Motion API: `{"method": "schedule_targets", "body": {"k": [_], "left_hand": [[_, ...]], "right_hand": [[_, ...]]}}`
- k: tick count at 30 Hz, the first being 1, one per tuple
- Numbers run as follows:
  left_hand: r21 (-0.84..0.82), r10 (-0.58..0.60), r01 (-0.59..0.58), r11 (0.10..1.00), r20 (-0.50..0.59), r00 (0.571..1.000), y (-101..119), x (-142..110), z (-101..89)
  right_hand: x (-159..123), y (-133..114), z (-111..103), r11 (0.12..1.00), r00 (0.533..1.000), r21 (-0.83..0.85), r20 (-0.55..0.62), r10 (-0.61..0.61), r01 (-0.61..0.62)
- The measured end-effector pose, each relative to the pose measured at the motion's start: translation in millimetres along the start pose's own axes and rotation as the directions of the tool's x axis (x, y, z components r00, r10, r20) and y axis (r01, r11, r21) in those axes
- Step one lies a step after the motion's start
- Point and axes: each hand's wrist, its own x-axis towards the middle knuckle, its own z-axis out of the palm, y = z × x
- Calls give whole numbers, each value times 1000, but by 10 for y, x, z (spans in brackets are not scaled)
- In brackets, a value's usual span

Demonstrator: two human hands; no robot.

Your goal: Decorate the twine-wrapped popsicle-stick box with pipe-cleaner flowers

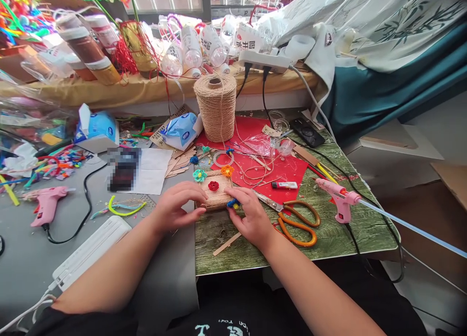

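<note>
A small square wooden craft piece [215,197], its edges wrapped in twine, lies on the green wood-grain mat between my hands. A red rose [213,185] sits in its middle, with a turquoise flower [199,175] and an orange flower [226,170] at its far corners. My right hand [252,217] pinches a blue flower [232,203] with a yellow centre at the near right corner. At the left edge, my left hand [178,207] has thumb and fingers apart; whether its fingertips touch the piece I cannot tell.
Orange-handled scissors [297,221] and a pink glue gun [338,198] lie to the right. Another pink glue gun [49,204] is at the left. Beyond the craft piece stands a twine spool [215,110]. A wooden stick [226,244] lies near the mat's front.
</note>
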Motion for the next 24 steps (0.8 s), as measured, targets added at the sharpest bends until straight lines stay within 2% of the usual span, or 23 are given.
{"method": "schedule_targets", "body": {"k": [3,4,6,7,8,9,11,13,15,18,21,24], "left_hand": [[38,-34,43,998,-212,977,-32,-65,-5],[32,-75,90,995,-321,944,-56,-85,-10],[-28,-181,195,980,-516,837,-130,-116,-24],[-72,-224,222,972,-560,798,-179,-128,-34],[-113,-254,230,967,-553,794,-233,-138,-43],[-148,-266,221,964,-491,829,-287,-147,-48],[-197,-257,207,958,-277,926,-379,-163,-34],[-215,-254,230,949,-92,963,-427,-178,23],[-221,-302,297,929,11,953,-425,-193,109],[-227,-429,437,870,88,899,-364,-209,211],[-245,-494,489,837,45,868,-284,-190,220],[-367,-562,528,766,15,827,-186,-127,195]], "right_hand": [[-34,0,-12,1000,999,5,-45,-2,3],[-46,3,-14,1000,998,7,-65,1,-1],[-69,14,-12,1000,995,16,-96,26,-25],[-79,20,-8,999,993,26,-104,48,-46],[-87,27,-2,997,992,38,-107,72,-68],[-92,34,6,995,990,49,-107,96,-91],[-97,49,23,990,986,64,-97,133,-127],[-95,65,38,987,986,69,-73,151,-146],[-88,81,47,986,987,77,-54,152,-148],[-89,95,47,984,988,104,-42,148,-143],[-124,78,38,979,988,146,-50,148,-140],[-181,35,26,976,985,184,-98,139,-120]]}}
